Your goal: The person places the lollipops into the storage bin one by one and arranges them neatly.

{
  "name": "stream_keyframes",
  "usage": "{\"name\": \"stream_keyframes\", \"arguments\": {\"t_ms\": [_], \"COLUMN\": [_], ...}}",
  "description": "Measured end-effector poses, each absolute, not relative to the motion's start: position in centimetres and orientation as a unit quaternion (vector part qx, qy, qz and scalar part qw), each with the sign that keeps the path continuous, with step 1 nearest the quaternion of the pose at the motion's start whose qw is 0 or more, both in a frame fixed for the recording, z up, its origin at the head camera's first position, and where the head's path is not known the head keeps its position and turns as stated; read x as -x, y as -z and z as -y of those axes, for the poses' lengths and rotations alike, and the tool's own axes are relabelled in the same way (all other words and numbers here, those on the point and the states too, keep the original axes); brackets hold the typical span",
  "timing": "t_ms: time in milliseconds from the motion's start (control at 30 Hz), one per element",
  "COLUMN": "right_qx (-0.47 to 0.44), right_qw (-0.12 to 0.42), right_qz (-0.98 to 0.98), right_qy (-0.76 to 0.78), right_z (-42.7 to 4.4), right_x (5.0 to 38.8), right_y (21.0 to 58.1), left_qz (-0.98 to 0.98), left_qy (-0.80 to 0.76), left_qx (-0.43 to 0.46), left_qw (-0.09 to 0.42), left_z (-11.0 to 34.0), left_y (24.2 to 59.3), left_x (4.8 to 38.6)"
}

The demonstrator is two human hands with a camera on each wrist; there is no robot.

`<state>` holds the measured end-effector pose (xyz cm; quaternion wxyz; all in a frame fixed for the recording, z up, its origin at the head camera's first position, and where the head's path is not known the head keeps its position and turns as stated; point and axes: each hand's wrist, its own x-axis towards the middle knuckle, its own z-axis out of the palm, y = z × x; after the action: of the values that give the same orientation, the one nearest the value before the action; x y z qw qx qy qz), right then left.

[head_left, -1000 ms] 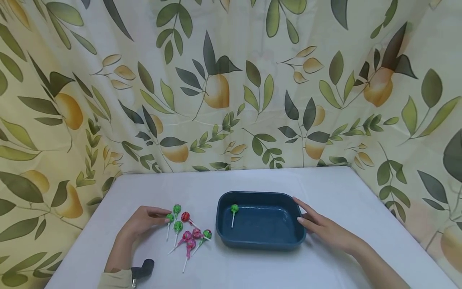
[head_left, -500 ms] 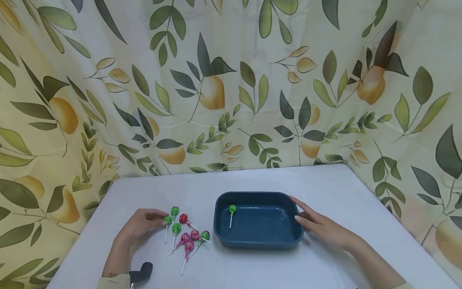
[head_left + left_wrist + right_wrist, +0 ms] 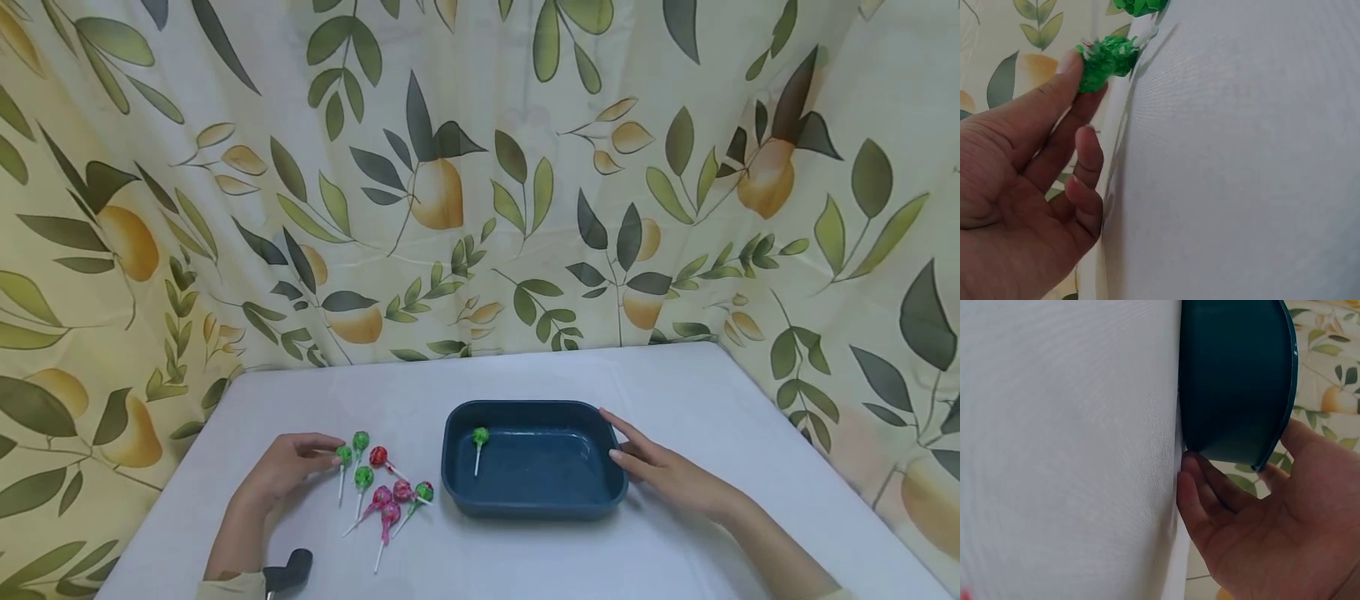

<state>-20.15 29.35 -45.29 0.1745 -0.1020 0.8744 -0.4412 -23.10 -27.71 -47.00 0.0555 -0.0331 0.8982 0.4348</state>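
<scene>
My left hand (image 3: 283, 471) is at the left edge of a loose group of wrapped lollipops. Thumb and forefinger pinch the wrapped head of a green lollipop (image 3: 344, 456); the left wrist view shows the pinch close up, other fingers loosely bent. Beside it lie a green lollipop (image 3: 361, 440), another green lollipop (image 3: 363, 477), a red lollipop (image 3: 378, 457) and several pink ones, including a pink lollipop (image 3: 390, 512). My right hand (image 3: 671, 471) touches the right end of a dark blue tray (image 3: 534, 511), fingers fairly straight. One green lollipop (image 3: 480, 437) lies inside the tray, towards its left.
Everything lies on a white-covered table (image 3: 540, 558). A curtain (image 3: 480, 183) printed with fruit and leaves hangs behind and along both sides. A black wrist device (image 3: 291, 572) sits at the left cuff. The tray stands right of the lollipop group.
The head view has shifted slightly, so everything appears a little further left. My left hand keeps its pinch on the green lollipop, and my right hand stays against the tray.
</scene>
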Motion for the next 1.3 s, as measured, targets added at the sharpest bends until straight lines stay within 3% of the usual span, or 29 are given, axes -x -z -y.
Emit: {"name": "stream_keyframes", "arguments": {"t_ms": [1300], "right_qx": [0.098], "right_qw": [0.171], "right_qz": [-0.881], "right_qy": [0.430], "right_z": [-29.1], "right_x": [19.9], "right_y": [45.1], "left_qz": [-0.877], "left_qy": [-0.472], "left_qx": [-0.069], "left_qw": [0.051], "left_z": [20.7], "left_y": [42.8], "left_x": [26.8]}}
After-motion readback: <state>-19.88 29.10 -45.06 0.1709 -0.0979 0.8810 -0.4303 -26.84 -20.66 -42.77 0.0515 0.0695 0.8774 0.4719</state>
